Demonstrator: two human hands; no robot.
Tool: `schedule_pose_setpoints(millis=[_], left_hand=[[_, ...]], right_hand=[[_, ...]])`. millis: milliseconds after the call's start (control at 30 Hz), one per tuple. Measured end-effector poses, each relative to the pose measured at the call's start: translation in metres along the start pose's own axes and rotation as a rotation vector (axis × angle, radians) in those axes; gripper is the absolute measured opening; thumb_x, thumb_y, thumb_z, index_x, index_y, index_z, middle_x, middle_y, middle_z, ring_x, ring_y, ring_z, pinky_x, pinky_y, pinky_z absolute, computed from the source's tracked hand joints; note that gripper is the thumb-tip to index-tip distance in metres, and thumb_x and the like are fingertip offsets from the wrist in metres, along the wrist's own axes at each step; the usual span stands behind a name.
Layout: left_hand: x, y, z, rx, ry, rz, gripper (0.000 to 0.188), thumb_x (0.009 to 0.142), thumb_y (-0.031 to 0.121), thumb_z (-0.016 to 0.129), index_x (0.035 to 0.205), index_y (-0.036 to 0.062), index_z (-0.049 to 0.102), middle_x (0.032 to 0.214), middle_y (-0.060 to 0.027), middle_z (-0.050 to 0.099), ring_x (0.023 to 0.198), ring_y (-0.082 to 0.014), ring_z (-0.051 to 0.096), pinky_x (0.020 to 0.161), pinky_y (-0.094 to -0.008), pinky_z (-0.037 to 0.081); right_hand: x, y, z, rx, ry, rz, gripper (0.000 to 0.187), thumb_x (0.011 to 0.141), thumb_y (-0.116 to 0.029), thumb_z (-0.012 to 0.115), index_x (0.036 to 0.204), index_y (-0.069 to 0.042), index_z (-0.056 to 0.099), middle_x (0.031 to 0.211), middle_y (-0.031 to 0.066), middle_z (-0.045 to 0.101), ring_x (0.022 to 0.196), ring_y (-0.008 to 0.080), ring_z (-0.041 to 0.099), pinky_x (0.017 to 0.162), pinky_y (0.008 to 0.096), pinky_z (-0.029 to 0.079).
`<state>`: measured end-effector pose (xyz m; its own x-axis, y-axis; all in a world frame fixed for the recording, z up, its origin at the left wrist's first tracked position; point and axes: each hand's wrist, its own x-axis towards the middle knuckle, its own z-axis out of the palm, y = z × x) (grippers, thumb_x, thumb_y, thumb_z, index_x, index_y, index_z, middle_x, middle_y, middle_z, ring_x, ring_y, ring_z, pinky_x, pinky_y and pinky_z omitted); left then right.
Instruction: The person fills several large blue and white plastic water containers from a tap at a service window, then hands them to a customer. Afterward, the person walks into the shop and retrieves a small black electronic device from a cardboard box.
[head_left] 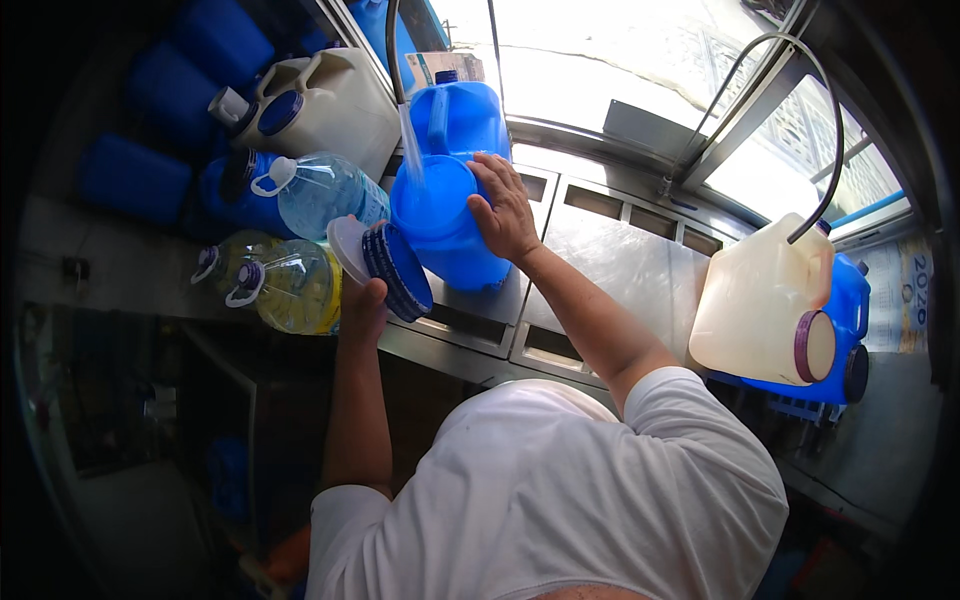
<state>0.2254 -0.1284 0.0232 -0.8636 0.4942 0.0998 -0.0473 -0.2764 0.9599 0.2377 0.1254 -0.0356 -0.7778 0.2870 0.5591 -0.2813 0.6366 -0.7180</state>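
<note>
A blue water container (455,262) stands on the metal counter, its wide round mouth facing up. Water (411,150) runs from a dark hose (393,50) into that mouth. My right hand (505,208) lies on the right side of the mouth's rim, fingers stretched out and thumb apart. My left hand (364,305) is closed on a dark blue screw lid (398,272), held on edge left of the container. A pale round disc (347,250) is held against the lid in the same hand. Some of the left fingers are hidden behind these pieces.
Clear bottles (325,195) and yellow-labelled bottles (295,287) stand at the left, before white jugs (340,105). At the right, a whitish jug (755,300) under a curved hose (835,130) stands beside another blue container (850,300). Slots (555,345) break the counter's surface.
</note>
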Motion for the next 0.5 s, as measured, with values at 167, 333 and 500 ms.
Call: schedule_pose_setpoints(millis=[167,333,500], left_hand=[[0.012,0.005,0.003,0.08,0.026,0.055,0.136,0.06,0.066,0.085,0.154,0.0041,0.01,0.139,-0.0138,0.044,0.125,-0.0225,0.048,0.106,-0.0378,0.042],[0.018,0.009,-0.007,0.232,0.03,0.034,0.132,0.058,0.059,0.09,0.152,0.0036,0.016,0.13,-0.0119,0.045,0.113,-0.0199,0.053,0.095,-0.0344,0.049],[0.025,-0.004,-0.015,0.303,0.053,0.025,0.132,0.06,0.05,0.092,0.153,0.0036,0.01,0.138,-0.0158,0.039,0.121,-0.0244,0.05,0.099,-0.036,0.049]], right_hand=[[0.005,0.003,0.0,-0.008,0.004,0.008,0.073,0.097,-0.065,0.037,0.137,-0.006,0.053,0.146,0.0158,0.046,0.141,0.0402,0.033,0.116,0.0497,0.025],[0.006,0.005,0.001,-0.016,0.002,0.004,0.072,0.096,-0.065,0.037,0.137,-0.007,0.053,0.146,0.0158,0.046,0.14,0.0403,0.033,0.115,0.0504,0.026],[0.007,0.006,0.0,-0.028,0.01,-0.01,0.073,0.097,-0.066,0.034,0.136,-0.007,0.053,0.145,0.0188,0.047,0.14,0.0429,0.035,0.115,0.0512,0.027]])
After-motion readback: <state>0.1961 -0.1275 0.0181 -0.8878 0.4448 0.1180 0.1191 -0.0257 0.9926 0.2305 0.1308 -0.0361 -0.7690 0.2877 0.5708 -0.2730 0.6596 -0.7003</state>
